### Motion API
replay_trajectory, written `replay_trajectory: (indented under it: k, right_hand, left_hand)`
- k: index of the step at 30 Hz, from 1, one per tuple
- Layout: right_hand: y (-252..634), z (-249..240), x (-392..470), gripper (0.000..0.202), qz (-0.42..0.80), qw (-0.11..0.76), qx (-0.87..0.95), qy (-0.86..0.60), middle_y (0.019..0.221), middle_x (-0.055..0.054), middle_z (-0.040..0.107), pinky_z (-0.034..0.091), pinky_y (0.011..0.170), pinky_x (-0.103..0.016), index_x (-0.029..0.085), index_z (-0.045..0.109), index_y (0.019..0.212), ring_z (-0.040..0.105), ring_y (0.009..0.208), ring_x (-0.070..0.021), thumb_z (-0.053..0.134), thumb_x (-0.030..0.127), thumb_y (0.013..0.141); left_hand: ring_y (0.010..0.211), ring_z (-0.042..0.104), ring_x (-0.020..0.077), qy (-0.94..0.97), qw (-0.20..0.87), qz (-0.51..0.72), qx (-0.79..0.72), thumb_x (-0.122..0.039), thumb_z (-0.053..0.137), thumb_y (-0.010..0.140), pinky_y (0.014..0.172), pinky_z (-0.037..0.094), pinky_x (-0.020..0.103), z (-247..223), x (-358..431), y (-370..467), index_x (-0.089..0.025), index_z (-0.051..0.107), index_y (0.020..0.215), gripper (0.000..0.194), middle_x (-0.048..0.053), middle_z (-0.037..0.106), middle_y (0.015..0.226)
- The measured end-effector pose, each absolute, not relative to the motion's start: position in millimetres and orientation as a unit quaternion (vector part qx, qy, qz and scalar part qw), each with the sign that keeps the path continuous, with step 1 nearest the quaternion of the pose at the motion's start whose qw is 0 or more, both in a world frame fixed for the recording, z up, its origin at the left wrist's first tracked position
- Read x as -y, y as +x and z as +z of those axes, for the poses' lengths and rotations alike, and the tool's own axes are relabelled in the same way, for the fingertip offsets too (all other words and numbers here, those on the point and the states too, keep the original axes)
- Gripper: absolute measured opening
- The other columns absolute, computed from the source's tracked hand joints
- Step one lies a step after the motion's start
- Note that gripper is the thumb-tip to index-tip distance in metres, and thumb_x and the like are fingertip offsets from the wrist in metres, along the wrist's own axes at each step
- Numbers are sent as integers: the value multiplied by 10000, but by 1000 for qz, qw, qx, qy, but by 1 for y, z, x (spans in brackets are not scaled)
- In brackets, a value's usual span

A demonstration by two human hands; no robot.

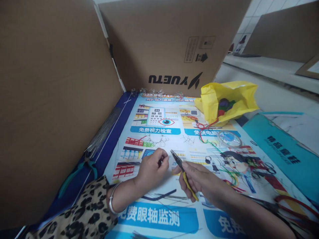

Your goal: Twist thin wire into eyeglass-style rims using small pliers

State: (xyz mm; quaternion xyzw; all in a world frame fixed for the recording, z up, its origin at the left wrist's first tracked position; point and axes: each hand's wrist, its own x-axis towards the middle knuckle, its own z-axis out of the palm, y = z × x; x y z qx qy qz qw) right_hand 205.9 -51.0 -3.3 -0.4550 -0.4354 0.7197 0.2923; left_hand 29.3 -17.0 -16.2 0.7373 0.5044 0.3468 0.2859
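Note:
My right hand (195, 179) is wrapped round needle-nose pliers with yellow handles (176, 159). The jaws point up and left, close to my left hand (153, 167). My left hand is closed in a pinch, its fingertips toward the pliers. Whatever may lie in that pinch is too small to make out. Beneath both hands spreads a printed sheet (171, 146) with blue and white lettering. Thin dark wire pieces (171, 197) lie on it below my hands. Fine bent wires (157, 139) are scattered beyond them.
Tall cardboard panels (164, 39) stand at the back and left. A yellow bag (208, 103) holds coloured balls, with red and green cord trailing out. At left lie teal-handled pliers (93, 169) and a wire bundle (106, 127). Red-handled scissors (296, 199) and a teal box (286, 149) are at right.

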Motion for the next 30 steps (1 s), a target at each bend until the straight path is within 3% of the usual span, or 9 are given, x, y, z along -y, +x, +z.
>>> replay_trajectory:
  k: [3, 7, 12, 14, 20, 30]
  right_hand:
    - [208, 0, 49, 414, 697, 293, 461, -465, 551, 29, 533, 298, 358, -204, 151, 523, 941, 461, 367, -79, 379, 529, 852]
    - [210, 3, 47, 387, 667, 284, 497, -478, 502, 42, 507, 309, 364, -188, 151, 538, 877, 420, 355, -58, 359, 494, 873]
    - [212, 1, 45, 406, 672, 266, 495, -483, 494, 47, 489, 324, 350, -189, 156, 538, 862, 406, 358, -66, 387, 533, 842]
    - [213, 2, 44, 409, 671, 260, 493, -489, 489, 47, 484, 319, 345, -187, 157, 535, 829, 403, 359, -66, 395, 540, 834]
    - [216, 6, 42, 397, 665, 231, 514, -490, 447, 52, 461, 285, 357, -184, 152, 541, 772, 371, 337, -54, 374, 502, 855]
    - [234, 11, 34, 398, 667, 180, 560, -457, 500, 42, 473, 263, 383, -196, 140, 566, 786, 380, 363, -50, 391, 491, 850]
  left_hand:
    - [547, 456, 90, 736, 333, 347, -477, -217, 472, 805, 546, 339, 205, -14, 15, 28, -172, 508, 746, 82, -37, 502, 590]
    - [524, 428, 86, 680, 482, 346, -431, -269, 459, 838, 546, 348, 205, -12, 12, 27, -167, 539, 874, 134, -53, 453, 554]
    - [593, 507, 94, 548, 651, 363, -380, -283, 503, 826, 606, 377, 218, -11, 11, 29, -150, 519, 864, 139, -7, 562, 631]
    - [545, 493, 81, 506, 699, 367, -349, -289, 501, 831, 587, 368, 213, -11, 10, 29, -155, 514, 838, 135, -19, 545, 586]
    - [392, 350, 42, 495, 696, 368, -369, -339, 533, 808, 436, 247, 185, -12, 5, 27, -149, 537, 737, 203, -61, 448, 461]
    - [372, 321, 39, 540, 688, 294, -387, -299, 570, 705, 396, 236, 177, -4, 0, 22, -162, 526, 681, 145, -75, 432, 461]
